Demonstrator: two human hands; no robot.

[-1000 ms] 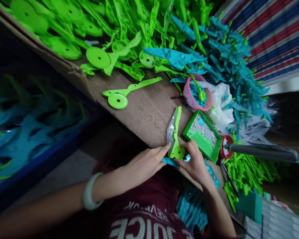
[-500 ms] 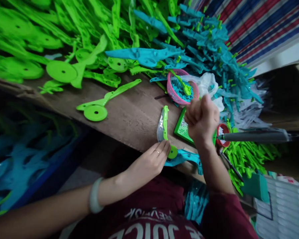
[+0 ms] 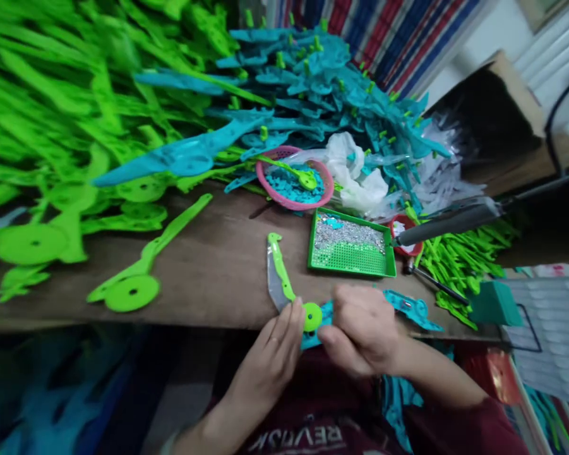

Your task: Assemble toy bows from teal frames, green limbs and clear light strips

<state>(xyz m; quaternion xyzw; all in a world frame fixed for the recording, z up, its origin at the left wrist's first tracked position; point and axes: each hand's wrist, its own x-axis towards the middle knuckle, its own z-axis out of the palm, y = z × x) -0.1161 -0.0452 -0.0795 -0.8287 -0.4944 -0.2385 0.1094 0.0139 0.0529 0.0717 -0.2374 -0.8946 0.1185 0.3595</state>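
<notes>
Back down from the tray, right hand [image 3: 362, 328] meets left hand [image 3: 277, 347] at green piece [image 3: 293, 297].

Small assembly workshop — wooden bench [image 3: 218, 278] heaped with green plastic parts [image 3: 52, 114], teal parts [image 3: 322, 82] — screw tray [image 3: 350, 249].

Both hands sit low in the center of the frame, almost touching. Left hand [image 3: 275, 351] has fingers stretched upward, right hand [image 3: 362, 328] is curled, knuckles up, forearm running toward lower right.
</notes>
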